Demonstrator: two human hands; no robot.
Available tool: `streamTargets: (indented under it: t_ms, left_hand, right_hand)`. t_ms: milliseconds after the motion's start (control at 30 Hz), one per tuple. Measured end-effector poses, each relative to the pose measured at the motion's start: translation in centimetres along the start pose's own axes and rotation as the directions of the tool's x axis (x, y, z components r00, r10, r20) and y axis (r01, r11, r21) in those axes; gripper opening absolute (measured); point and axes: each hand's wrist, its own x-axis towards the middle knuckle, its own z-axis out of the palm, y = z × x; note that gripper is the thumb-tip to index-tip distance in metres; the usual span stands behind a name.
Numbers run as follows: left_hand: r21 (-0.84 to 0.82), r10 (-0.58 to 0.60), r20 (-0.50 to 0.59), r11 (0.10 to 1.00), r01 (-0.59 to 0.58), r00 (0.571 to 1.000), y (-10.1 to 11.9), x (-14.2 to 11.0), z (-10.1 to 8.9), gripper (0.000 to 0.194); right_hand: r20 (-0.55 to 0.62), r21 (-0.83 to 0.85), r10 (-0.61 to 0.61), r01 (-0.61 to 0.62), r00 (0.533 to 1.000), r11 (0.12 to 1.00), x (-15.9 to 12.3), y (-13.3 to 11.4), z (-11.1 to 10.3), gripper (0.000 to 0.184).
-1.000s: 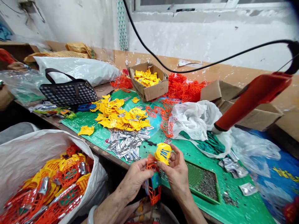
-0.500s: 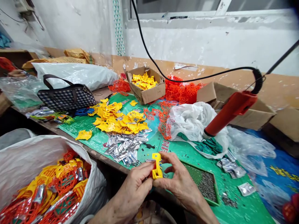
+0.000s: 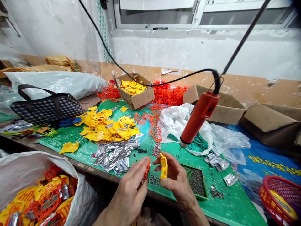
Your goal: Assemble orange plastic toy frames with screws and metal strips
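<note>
A workshop: a corded screwdriver [image 3: 199, 117] hangs at three o'clock, yellow parts [image 3: 108, 128] lie heaped at nine, a tray [image 3: 206, 189] of tiny pieces [image 3: 197, 182] at five.

Left hand [image 3: 130, 186] and right hand [image 3: 180, 182] both bare, uncovered down past the wrists to left forearm [image 3: 108, 215] and right forearm [image 3: 196, 212], each cut off by the bottom edge. Fingers [image 3: 137, 169] fairly slim, lightly creased at the knuckles, right thumb [image 3: 167, 184] thicker with a rounded tip, wrists narrower than the palms. Low between the forearms, a dim, blurred patch [image 3: 150, 216], maybe clothing, too dark to tell colour or cut.
</note>
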Motion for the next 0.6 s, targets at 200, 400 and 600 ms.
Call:
streamTargets:
  t_ms: [200,400,600]
  left_hand:
    - [0.304,0.468,0.061,0.833,-0.463,0.882,-1.2,-0.3,2.9,0.068]
    - [0.411,0.490,0.113,0.769,-0.490,0.864,-1.1,-0.5,3.8,0.060]
    - [0.410,0.476,0.134,0.772,-0.486,0.869,-1.2,-0.5,3.7,0.055]
  right_hand:
    - [-0.032,0.278,-0.058,0.065,0.998,0.958,-0.8,1.3,-0.3,0.073]
    - [-0.079,0.240,-0.095,0.111,0.992,0.964,-1.5,1.2,-0.5,0.072]
    - [-0.111,0.171,-0.056,0.075,0.992,0.982,-2.1,1.4,-0.7,0.072]
